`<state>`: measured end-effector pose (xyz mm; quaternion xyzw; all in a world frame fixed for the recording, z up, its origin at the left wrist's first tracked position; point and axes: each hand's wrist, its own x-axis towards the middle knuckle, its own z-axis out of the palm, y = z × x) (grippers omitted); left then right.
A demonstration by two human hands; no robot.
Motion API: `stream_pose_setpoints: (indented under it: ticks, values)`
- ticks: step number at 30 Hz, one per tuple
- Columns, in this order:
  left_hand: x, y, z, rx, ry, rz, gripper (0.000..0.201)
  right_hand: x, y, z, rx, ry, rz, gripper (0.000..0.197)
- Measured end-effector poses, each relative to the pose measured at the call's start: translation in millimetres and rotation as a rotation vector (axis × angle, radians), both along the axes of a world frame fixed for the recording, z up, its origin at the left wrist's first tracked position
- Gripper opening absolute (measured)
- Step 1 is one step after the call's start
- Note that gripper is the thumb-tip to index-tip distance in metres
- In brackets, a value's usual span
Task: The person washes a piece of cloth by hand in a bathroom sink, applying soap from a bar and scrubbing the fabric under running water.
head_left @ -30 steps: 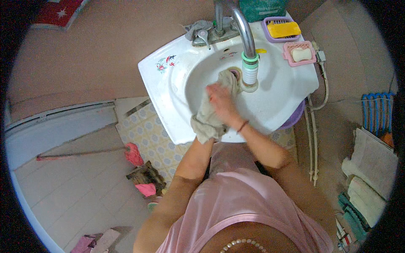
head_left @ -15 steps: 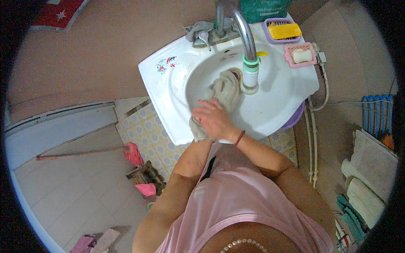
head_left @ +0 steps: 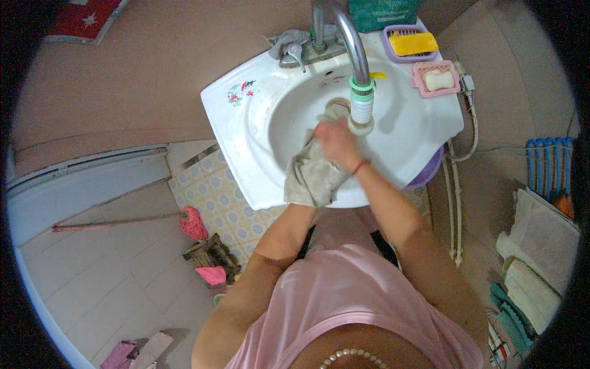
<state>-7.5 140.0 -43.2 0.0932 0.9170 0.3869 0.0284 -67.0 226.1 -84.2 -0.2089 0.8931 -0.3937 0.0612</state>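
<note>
A wet, greyish-beige cloth [head_left: 313, 178] is draped over the front part of the white washbasin [head_left: 393, 160], its far end reaching toward the drain [head_left: 338, 104]. My right hand [head_left: 339, 144], a little smeared by motion, is closed on the cloth's far part, just left of the tap's nozzle. Under the near part of the cloth lies my left hand, its fingers covered; only the wrist and forearm [head_left: 289, 224] show at the basin's front rim. The curved metal tap [head_left: 355, 52] with a green-and-white nozzle [head_left: 362, 111] hangs over the bowl. No water stream is visible.
At the basin's back right sit a purple dish with a yellow soap bar [head_left: 413, 44] and a pink dish with white soap [head_left: 439, 80]. A grey rag [head_left: 289, 44] lies beside the tap lever [head_left: 295, 56]. Towels [head_left: 544, 240] hang at right; a pink mop [head_left: 195, 222] is at left.
My right hand has moved forward and right along the cloth, toward the drain. The cloth's near part now spreads wider over my left hand, which has stayed near the front rim.
</note>
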Motion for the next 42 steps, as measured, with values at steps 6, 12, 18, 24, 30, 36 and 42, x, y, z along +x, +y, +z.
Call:
stream_pose_setpoints:
  ticks: [6,12,18,24,30,36,42]
  values:
    - [-16,6,27,-0.287,0.095,-0.205,0.039,-37,65,-53,-0.748,-0.372,-0.575,0.027]
    - [-22,-4,9,0.120,-0.053,-0.100,0.038,16,42,-7,-0.594,-0.390,-0.452,0.026]
    - [-8,-10,-20,1.031,-0.419,0.223,0.038,32,33,44,-0.223,-0.362,0.048,0.019]
    - [-10,-15,-26,1.399,-0.501,0.367,0.037,45,25,78,-0.259,-0.289,0.404,0.014]
    - [-9,-16,-15,1.317,-0.446,0.330,0.037,59,2,90,-0.332,-0.363,0.380,0.010]
    - [4,3,-10,0.545,-0.187,0.166,0.036,-9,4,37,-0.074,0.164,-0.057,0.013]
    - [8,-18,-12,0.728,-0.309,0.212,0.036,37,-25,50,0.000,0.399,-0.040,0.014]
